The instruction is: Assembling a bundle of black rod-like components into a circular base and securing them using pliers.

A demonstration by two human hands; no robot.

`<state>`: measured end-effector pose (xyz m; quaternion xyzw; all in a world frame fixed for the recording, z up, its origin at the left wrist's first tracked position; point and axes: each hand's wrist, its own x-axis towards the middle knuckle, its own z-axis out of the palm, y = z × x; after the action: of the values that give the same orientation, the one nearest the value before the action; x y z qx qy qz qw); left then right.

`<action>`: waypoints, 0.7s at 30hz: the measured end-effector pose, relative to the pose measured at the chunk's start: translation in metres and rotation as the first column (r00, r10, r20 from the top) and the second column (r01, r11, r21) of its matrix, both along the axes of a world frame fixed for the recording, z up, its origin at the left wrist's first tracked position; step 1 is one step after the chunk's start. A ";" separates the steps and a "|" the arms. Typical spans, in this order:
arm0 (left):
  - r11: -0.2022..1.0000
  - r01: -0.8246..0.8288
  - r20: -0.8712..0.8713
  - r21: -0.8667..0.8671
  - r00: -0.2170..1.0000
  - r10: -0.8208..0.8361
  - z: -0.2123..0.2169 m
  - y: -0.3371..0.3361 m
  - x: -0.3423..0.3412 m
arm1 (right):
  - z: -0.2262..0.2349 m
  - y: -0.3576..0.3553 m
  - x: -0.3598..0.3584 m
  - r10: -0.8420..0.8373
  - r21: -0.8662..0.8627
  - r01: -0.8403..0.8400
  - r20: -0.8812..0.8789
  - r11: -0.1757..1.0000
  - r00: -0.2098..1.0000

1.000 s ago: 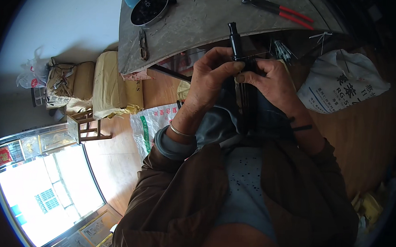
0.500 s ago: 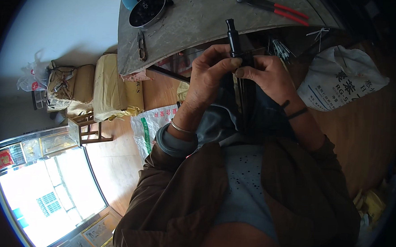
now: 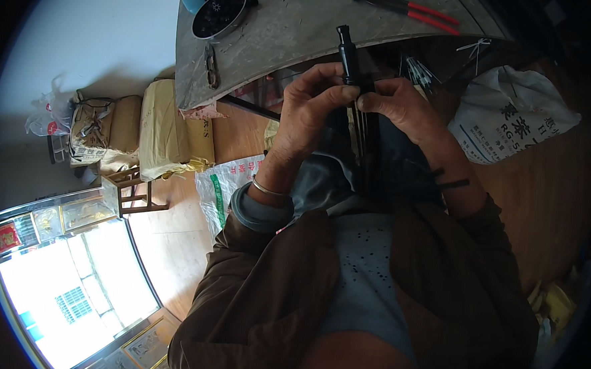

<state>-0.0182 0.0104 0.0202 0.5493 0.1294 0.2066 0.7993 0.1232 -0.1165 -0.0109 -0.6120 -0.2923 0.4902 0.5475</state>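
My left hand (image 3: 313, 108) and my right hand (image 3: 399, 110) both grip a slim black rod-like tool (image 3: 350, 57) that stands upright between them, its top end poking above my fingers. Thin dark strands (image 3: 361, 141) hang down from it over my lap. The hands meet just below the edge of a grey worktable (image 3: 297, 34). A metal bangle sits on my left wrist, dark bands on my right.
Red-handled pliers (image 3: 412, 5) and a round dark bowl (image 3: 219, 12) lie on the worktable. A white printed sack (image 3: 513, 116) rests on the wooden floor at right. Wrapped bundles (image 3: 158, 127), a small wooden stool (image 3: 131, 189) and a plastic bag (image 3: 225, 187) are at left.
Both hands have lifted the black tool slightly and shifted their fingers on it; the tool now stands more upright.
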 end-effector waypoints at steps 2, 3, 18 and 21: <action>0.999 0.015 0.004 -0.032 1.000 -0.015 -0.004 0.001 0.000 | -0.002 0.000 0.000 0.033 0.039 -0.031 -0.045 0.999 0.998; 0.994 0.043 0.035 -0.097 0.999 -0.039 -0.006 0.002 0.000 | 0.000 0.000 0.000 0.032 0.039 -0.031 -0.046 0.999 0.998; 0.988 0.148 0.139 -0.049 0.980 -0.140 -0.010 0.002 0.002 | -0.009 0.005 -0.009 0.241 0.307 -0.077 -0.544 0.949 0.803; 0.986 0.157 0.131 -0.052 0.980 -0.150 -0.015 0.009 0.001 | -0.011 0.008 -0.013 0.222 0.299 -0.044 -0.596 0.953 0.772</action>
<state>-0.0167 0.0197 0.0051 0.5182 0.0422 0.1745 0.8362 0.1101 -0.1082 -0.0220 -0.3131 -0.2015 0.6582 0.6544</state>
